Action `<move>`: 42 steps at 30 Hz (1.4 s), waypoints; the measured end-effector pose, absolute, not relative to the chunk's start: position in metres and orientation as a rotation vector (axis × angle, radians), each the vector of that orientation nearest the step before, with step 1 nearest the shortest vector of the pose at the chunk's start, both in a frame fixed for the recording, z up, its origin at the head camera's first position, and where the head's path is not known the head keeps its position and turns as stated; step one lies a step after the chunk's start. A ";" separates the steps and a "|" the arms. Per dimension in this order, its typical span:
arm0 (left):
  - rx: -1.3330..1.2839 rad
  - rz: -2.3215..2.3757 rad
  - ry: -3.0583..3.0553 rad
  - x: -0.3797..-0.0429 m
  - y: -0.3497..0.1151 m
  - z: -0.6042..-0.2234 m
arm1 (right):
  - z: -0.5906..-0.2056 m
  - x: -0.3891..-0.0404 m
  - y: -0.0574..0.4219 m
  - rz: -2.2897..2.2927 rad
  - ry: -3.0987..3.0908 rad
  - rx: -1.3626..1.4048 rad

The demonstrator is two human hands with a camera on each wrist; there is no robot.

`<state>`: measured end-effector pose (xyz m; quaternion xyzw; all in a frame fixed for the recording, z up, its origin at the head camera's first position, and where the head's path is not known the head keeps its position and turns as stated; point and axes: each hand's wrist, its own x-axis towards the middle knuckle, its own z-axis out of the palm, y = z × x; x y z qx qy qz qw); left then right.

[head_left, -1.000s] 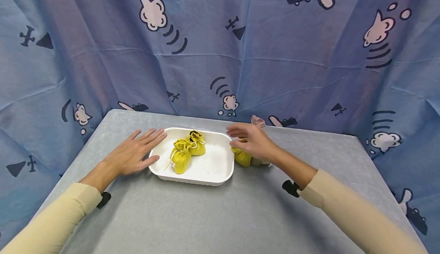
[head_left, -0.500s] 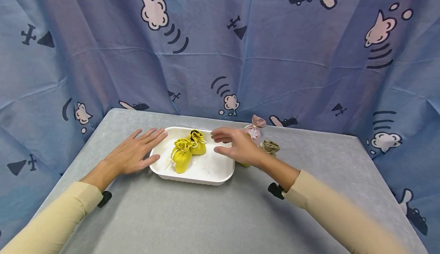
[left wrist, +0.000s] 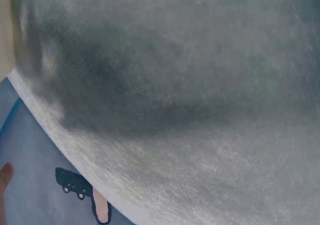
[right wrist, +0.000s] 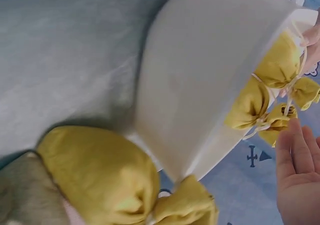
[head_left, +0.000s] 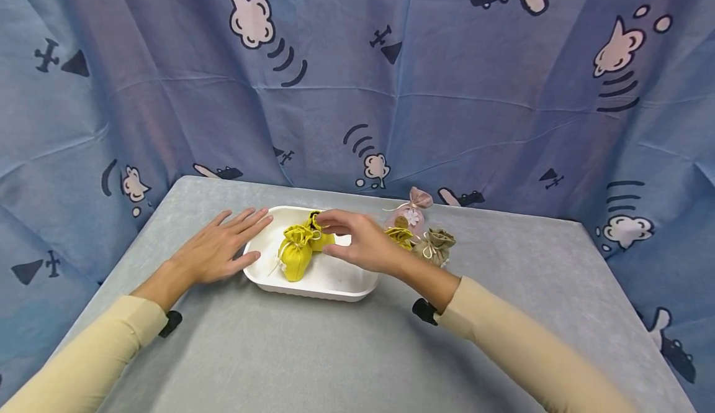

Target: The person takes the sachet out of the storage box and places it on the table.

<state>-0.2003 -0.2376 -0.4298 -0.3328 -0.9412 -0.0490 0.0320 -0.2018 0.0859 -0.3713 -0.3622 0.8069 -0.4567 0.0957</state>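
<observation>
A white tray (head_left: 318,290) holds two yellow drawstring pouches. The front pouch (head_left: 296,261) stands in full view, while the back pouch (head_left: 321,243) is partly covered by fingers. My left hand (head_left: 218,248) lies spread at the tray's left rim and holds nothing. Over the right half of the tray is my right hand (head_left: 360,242), its fingertips close to the back pouch's gathered top; whether they touch it I cannot tell. In the right wrist view, the right hand (right wrist: 300,170) has extended fingers with nothing gripped between them.
Right of the tray, another yellow pouch (head_left: 400,236), a brown pouch (head_left: 434,246) and a pink pouch (head_left: 413,214) with a white flower stand close together on the grey table (head_left: 290,357). A blue patterned curtain (head_left: 335,90) hangs behind the table.
My right hand has moved left, from above the pouches outside the tray to the back yellow pouch inside it. The outside pouches have come into view. My left hand has stayed still.
</observation>
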 end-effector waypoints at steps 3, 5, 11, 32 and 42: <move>-1.020 -0.153 -2.905 -0.200 -0.238 -0.430 | -0.370 -0.202 0.079 -1.347 2.382 -1.076; -1.016 -0.150 -2.906 -0.200 -0.239 -0.430 | -0.370 -0.202 0.074 -1.322 2.390 -1.082; -1.017 -0.149 -2.899 -0.199 -0.239 -0.429 | -0.372 -0.202 0.065 -1.258 2.413 -1.079; -1.003 -0.147 -2.915 -0.199 -0.238 -0.429 | -0.374 -0.205 0.041 -1.184 2.466 -1.042; -1.006 -0.136 -2.912 -0.199 -0.237 -0.429 | -0.374 -0.202 0.032 -1.021 2.635 -1.005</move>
